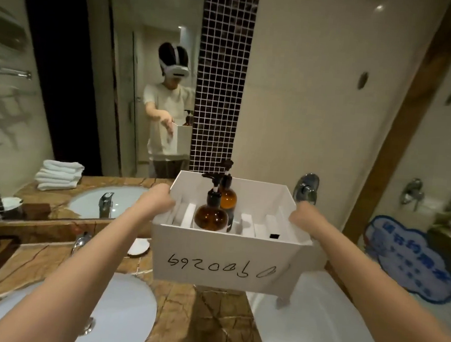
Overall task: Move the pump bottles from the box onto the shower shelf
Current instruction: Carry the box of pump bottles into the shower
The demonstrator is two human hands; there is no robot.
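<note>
Cardboard, white and matte, fills the middle of the view: an open rectangular box (pixel 222 259) held up in the air over the seam between the counter (pixel 180 315) and the bathtub (pixel 314 326). Left hand (pixel 160 199) has its grip clamped on the left wall, fingers curled over the rim; right hand (pixel 305 217) is closed the same way on the right wall. Handwritten black digits run upside down across the near face. Inside, two pump bottles stand upright among white card dividers, touching or nearly so. The front bottle (pixel 211 215) is squat and rounded, glossy amber with a black collar and pump head; the rear bottle (pixel 228 195) is taller and straighter, same amber sheen, pump rising above the box rim. A small black square piece (pixel 274 236) lies on the box floor to the right. Below, the counter is veined brown marble, polished, with a smooth white oval sink (pixel 127 311) set in it. A chrome faucet (pixel 80 241) sits behind it, and folded white towels (pixel 58 175) show in the mirror (pixel 91 79). Dark mosaic tile (pixel 222 76) climbs the wall beyond.
</note>
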